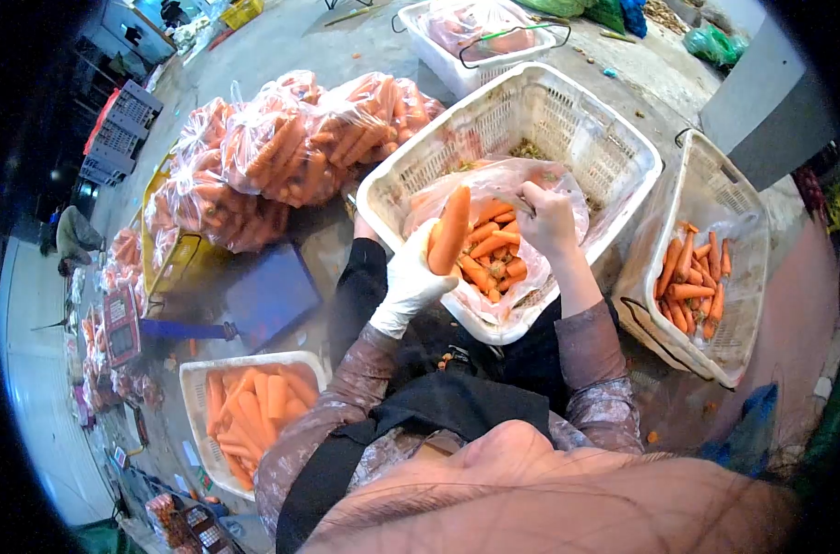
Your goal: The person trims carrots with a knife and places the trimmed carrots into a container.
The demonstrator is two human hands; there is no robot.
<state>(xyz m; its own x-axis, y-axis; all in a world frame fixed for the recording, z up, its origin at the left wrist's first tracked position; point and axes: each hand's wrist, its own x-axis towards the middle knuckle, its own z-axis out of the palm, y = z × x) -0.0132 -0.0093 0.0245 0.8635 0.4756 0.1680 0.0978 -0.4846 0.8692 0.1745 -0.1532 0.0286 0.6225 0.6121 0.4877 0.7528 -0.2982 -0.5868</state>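
Note:
My left hand point(410, 286), in a white glove, is closed around a large carrot point(451, 231) held upright above the near left side of a white basket point(614, 125). Inside the basket lies an open clear plastic bag point(568, 189) with small carrots point(495, 247) in it. My bare right hand point(547, 220) is at the bag's right side, its fingers pressed together over the bag's edge; what they hold is too small to tell.
A crate of carrots point(683, 295) stands right, another point(263, 397) at lower left. Filled carrot bags point(272, 148) are piled upper left beside a blue scale platform point(270, 291). A white crate point(438, 55) stands behind the basket, a pillar point(771, 111) at upper right.

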